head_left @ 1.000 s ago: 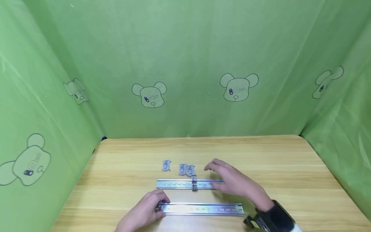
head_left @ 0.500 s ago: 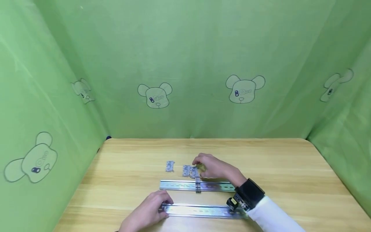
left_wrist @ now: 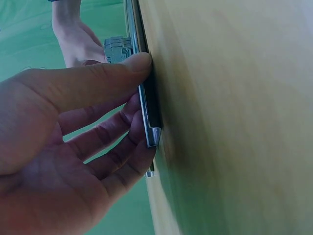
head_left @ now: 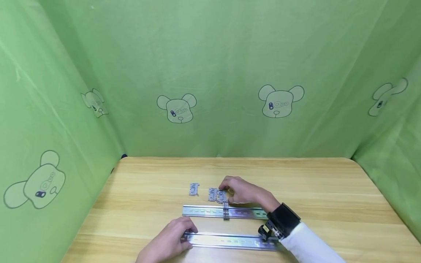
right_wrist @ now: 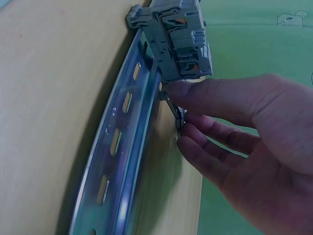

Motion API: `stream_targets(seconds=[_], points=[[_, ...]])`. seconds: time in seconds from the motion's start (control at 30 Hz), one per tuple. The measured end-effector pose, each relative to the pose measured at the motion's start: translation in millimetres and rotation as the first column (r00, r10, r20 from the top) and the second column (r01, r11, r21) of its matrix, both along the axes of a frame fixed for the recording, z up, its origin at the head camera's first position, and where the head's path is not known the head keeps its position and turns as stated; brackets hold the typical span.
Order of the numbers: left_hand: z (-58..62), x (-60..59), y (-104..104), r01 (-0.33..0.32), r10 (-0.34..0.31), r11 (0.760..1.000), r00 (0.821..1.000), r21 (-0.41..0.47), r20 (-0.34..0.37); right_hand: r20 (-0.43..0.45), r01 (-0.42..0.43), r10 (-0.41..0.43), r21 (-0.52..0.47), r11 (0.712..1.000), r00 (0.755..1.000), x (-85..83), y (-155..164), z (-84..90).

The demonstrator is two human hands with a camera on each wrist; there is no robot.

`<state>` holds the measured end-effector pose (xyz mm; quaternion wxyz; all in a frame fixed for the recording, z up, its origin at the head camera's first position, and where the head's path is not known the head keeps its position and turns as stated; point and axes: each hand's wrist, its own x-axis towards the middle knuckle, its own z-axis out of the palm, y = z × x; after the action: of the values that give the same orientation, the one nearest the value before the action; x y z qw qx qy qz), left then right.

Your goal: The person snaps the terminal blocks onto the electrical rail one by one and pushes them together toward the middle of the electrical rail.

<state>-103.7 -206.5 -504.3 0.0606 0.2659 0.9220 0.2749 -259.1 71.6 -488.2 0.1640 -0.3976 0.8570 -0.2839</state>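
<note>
My left hand (head_left: 167, 237) grips the left end of the nearer slotted metal DIN rail (head_left: 230, 241), thumb on the near edge and fingers on the far edge in the left wrist view. At the rear rail, my right hand (head_left: 245, 190) has thumb and fingers at the edges of a loose grey terminal block (right_wrist: 173, 110) lying flat on the table, and pinches it. Two loose grey terminal blocks lie side by side there, the left one (head_left: 212, 194) untouched. Upright terminal blocks (right_wrist: 178, 39) are mounted across the rear DIN rail (head_left: 204, 210), close to my right thumb.
A further grey terminal block (head_left: 194, 189) lies apart on the left behind the rear rail. Both rails lie parallel on the wooden table (head_left: 148, 175). Green curtain walls (head_left: 217, 73) stand around its back and sides. My right forearm crosses over both rails.
My right hand has moved left from above the rear rail's right part to the loose terminal blocks and closed on one. The left hand keeps its hold; the head view has shifted slightly.
</note>
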Motion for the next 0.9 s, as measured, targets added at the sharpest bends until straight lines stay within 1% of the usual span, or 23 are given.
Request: stream_targets(seconds=[0.2,0.4,0.6,0.73,0.9], points=[[-1.1,1.0,1,0.001,-0.001,1.000,1.000,0.010,0.004,-0.016,-0.012,0.012,0.003,1.000,1.000,0.9,1,-1.2],[-1.9,0.3,1,-0.004,0.004,1.000,1.000,0.014,0.018,-0.013,0.016,-0.015,0.052,0.998,1.000,1.8,6,5.6],[-2.7,0.3,1,-0.001,0.001,1.000,1.000,0.010,0.024,0.003,0.052,-0.052,0.091,0.995,0.999,4.3,11,6.3],[-3.2,0.6,1,-0.005,0.004,1.000,1.000,0.013,0.027,-0.023,0.067,-0.064,0.124,0.990,0.998,5.1,14,6.3],[-1.8,-0.4,0,-0.013,0.013,1.000,0.999,0.013,0.030,-0.092,0.099,-0.083,0.186,0.978,0.992,7.2,18,7.6]])
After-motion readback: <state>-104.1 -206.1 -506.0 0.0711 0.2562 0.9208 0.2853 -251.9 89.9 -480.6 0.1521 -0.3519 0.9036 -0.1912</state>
